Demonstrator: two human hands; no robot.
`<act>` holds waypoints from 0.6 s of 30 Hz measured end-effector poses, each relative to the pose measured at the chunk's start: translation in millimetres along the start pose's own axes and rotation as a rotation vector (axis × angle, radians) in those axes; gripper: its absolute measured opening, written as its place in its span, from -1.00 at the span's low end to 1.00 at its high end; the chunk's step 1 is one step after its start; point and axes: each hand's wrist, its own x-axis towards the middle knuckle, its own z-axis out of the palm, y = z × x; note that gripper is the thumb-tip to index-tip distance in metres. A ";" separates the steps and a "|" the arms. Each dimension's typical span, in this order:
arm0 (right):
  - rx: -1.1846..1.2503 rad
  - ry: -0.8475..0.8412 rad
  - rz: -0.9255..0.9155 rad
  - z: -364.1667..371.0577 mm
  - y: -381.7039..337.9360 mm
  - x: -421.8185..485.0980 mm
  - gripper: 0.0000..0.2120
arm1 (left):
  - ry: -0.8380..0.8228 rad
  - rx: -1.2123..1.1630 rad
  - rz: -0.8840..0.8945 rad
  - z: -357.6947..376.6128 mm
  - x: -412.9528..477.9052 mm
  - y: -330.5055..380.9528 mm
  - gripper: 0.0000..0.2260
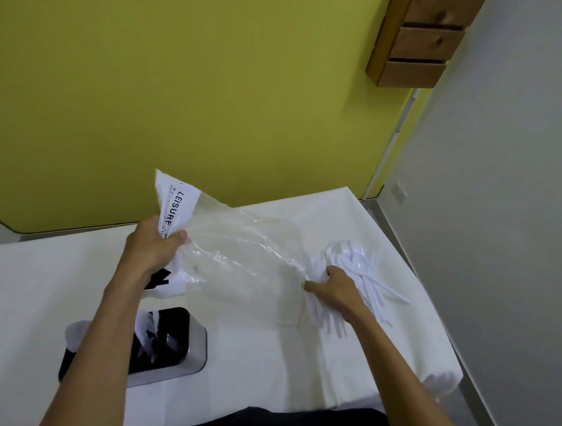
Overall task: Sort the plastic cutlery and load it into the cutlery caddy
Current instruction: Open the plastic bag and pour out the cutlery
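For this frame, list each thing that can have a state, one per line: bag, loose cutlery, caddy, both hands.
plastic bag: lifted by its printed end, looks emptied
left hand: gripping the bag's printed end
right hand: resting on the cutlery pile, grip unclear
cutlery pile: loose, unsorted on the white tablecloth
cutlery caddy: upright, a few white pieces inside, partly hidden by the left forearm
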 end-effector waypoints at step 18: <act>0.069 -0.127 -0.169 27.0 -58.2 -11.7 -0.60 | 0.017 -0.346 0.153 -53.1 -10.2 12.6 -0.84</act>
